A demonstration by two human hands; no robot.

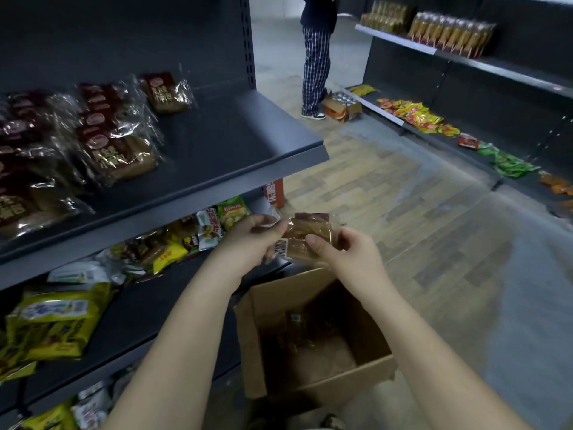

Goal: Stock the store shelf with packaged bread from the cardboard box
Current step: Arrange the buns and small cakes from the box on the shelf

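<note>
1. Bread pack (305,237) sits in the air just above the box (251,342), barcode side towards you.
2. Your left hand (251,243) pinches its left edge and your right hand (344,252) pinches the right, probably to turn it label-up before shelving.
3. More packs lie low in the box, too dim to count.
4. Up and left of the box, the shelf (242,141) has bare room beside the stocked bread (114,141); you must clear its front lip.
5. Snack bags (186,240) crowd the tier left of the box; a person (316,57) stands far beyond it.
</note>
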